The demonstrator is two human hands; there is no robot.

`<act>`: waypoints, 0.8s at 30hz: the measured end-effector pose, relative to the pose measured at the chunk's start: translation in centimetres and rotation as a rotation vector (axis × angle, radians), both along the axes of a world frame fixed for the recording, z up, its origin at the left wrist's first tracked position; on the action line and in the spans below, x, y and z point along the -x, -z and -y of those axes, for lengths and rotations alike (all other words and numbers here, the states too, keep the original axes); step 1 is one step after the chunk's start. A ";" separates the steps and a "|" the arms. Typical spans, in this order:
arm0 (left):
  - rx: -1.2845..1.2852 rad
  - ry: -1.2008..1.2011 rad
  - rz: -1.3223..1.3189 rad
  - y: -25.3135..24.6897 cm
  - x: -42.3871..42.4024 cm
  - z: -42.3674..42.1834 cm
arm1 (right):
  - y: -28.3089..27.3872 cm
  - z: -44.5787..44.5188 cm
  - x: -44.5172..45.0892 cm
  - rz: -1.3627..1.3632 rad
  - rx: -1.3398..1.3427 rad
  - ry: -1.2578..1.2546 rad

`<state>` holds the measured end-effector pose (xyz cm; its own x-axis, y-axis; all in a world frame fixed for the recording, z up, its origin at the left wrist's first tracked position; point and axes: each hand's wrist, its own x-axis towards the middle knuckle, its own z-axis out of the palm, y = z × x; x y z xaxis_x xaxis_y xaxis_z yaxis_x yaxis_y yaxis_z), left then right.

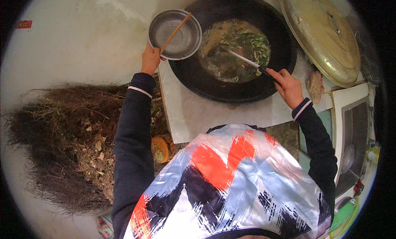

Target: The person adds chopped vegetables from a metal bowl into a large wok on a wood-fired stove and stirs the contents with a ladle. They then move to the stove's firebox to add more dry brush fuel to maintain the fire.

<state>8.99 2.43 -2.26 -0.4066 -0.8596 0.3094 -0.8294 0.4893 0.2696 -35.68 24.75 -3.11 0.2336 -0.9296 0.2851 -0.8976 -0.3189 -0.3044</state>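
Observation:
My left hand [151, 59] grips the near rim of a round grey metal bowl [167, 28], along with wooden chopsticks [175, 33] that lie across it. No food shows in the bowl, which overlaps the left edge of a large black wok [195, 84]. Broth [222, 68] with chopped greens [255, 45] fills the wok's bottom. My right hand [287, 85] holds the black handle of a ladle [244, 58]. The ladle's dark head sits in the broth near the middle, partly under the surface.
A large metal lid [324, 37] leans at the wok's right, near a crumpled cloth [315, 85]. Dry brushwood [62, 140] is heaped at the left, beside a cut orange pumpkin [161, 149]. A white-framed cabinet [354, 140] and a green basket [343, 215] stand at the right.

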 end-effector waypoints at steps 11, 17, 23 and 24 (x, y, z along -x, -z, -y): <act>-0.052 -0.287 -0.114 -1.2 6.0 -3.6 | -0.2 1.7 -5.8 0.278 0.020 -0.103; -0.109 -0.409 -0.427 0.8 4.4 -3.5 | 0.1 -1.6 -3.6 0.276 -0.065 -0.150; -0.392 -0.286 -0.589 3.8 -2.6 -9.1 | -0.9 -4.4 1.4 0.077 -0.150 -0.076; -0.562 -0.341 -0.761 2.1 -1.3 -12.1 | -1.3 -4.9 2.2 0.029 -0.187 -0.010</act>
